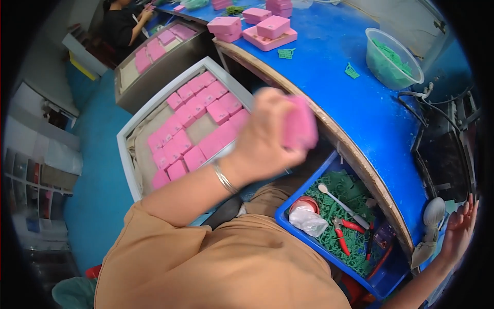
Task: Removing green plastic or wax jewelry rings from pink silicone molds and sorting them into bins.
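My left hand (262, 136), blurred by motion, grips a pink rectangular block (300, 123) and holds it up between the white-rimmed tray and the blue table. A metal bangle circles that wrist. Far to the right, my right hand (459, 232) is raised with its fingers stretched out, holding nothing that I can see. Beside it is a rounded grey knob-like part (435, 210). Rows of similar pink blocks (193, 108) lie on beige cloth in the white-rimmed tray (126, 135), with gaps between some of them.
Stacked pink blocks (272, 27) and a clear tub (395, 77) of green pieces stand on the blue table (329, 67). Below, a blue bin (293, 226) holds green scraps, red-handled pliers (340, 239) and a brush (342, 203). A co-worker (121, 26) is at the back left.
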A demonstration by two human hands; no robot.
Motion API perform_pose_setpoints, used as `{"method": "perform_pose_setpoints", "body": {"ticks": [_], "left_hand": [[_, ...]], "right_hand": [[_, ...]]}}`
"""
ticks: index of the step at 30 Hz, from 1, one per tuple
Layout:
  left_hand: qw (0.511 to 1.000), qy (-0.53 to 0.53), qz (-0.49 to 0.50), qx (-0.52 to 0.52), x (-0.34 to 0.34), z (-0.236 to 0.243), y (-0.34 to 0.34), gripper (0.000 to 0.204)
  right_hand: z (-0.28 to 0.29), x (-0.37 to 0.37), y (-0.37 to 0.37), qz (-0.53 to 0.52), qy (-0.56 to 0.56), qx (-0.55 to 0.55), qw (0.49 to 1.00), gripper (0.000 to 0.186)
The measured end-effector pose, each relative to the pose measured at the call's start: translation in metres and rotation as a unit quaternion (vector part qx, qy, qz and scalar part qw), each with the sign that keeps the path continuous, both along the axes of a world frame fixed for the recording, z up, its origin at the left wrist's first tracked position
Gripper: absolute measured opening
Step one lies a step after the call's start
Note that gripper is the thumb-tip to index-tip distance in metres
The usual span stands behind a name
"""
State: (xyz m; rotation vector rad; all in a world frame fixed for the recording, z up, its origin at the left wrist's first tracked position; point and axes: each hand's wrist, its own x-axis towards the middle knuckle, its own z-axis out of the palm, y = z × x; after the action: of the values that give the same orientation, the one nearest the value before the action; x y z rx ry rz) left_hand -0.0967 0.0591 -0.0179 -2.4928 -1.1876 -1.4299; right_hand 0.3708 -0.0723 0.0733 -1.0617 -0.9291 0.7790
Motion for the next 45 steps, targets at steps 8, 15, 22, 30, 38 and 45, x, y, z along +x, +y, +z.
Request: {"method": "perform_pose_setpoints", "body": {"ticks": [8, 15, 22, 30, 38, 45], "left_hand": [[0.898, 0.079, 0.313, -0.299, -0.182, -0.095, 0.023, 0.046], [0.91, 0.008, 0.171, -0.378, -0.219, -0.114, 0.015, 0.03], [0.774, 0.417, 0.192, -0.436, -0.236, -0.061, 0.031, 0.042], [0.692, 0.52, 0.279, -0.415, -0.203, -0.036, 0.019, 0.066], [0.934, 0.14, 0.088, -0.317, -0.122, -0.007, -0.012, 0.037], [0.892, -0.038, -0.245, -0.377, 0.034, 0.031, -0.072, 0.042]], "right_hand": [[-0.007, 0.009, 0.014, 0.025, 0.077, 0.01, 0.997, 0.037], [-0.013, -0.053, 0.005, 0.051, 0.084, 0.022, 0.995, 0.024], [-0.008, -0.141, -0.01, 0.124, -0.043, -0.051, 0.99, 0.016], [-0.026, -0.18, -0.02, 0.134, -0.058, -0.112, 0.983, 0.018], [-0.061, -0.228, -0.024, 0.246, 0.052, -0.218, 0.943, 0.017], [-0.102, -0.291, -0.01, 0.294, 0.177, -0.01, 0.939, 0.047]]}}
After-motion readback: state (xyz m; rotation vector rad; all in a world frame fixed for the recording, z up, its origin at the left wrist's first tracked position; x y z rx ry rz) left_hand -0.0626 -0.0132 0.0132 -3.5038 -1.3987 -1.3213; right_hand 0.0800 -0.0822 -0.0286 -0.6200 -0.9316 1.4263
